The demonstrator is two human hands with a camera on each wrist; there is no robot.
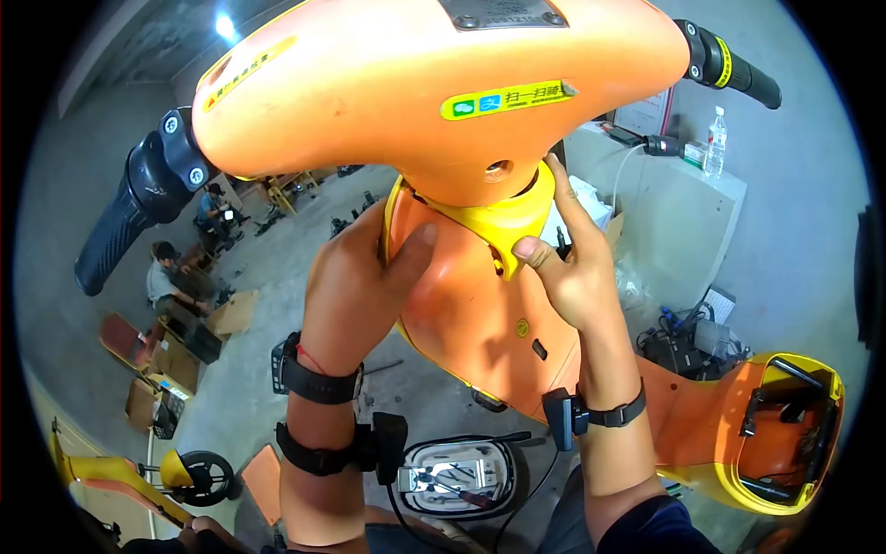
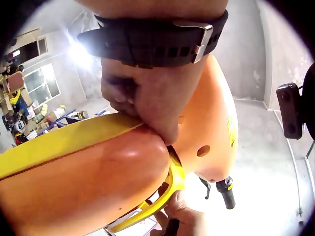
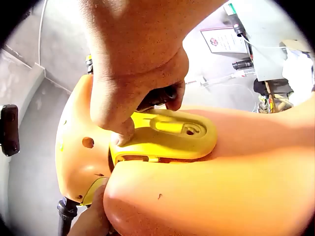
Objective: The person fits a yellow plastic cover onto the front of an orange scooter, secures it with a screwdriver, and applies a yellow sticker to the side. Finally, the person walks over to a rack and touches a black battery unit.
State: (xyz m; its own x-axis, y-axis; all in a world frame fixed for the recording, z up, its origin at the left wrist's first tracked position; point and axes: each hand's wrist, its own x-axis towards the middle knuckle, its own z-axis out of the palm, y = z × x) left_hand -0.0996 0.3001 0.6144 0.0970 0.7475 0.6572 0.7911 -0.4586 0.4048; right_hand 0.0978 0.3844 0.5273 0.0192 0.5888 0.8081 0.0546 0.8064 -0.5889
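The right hand (image 1: 581, 268) was clamped on the yellow collar (image 1: 508, 220), thumb in front. Just beside it, the left hand (image 1: 365, 277) gripped the edge of the orange panel (image 1: 461, 300), thumb on its face. Directly above both hands sat the orange handlebar housing (image 1: 369, 92); below, between the forearms, lay a tool tray (image 1: 503, 494).
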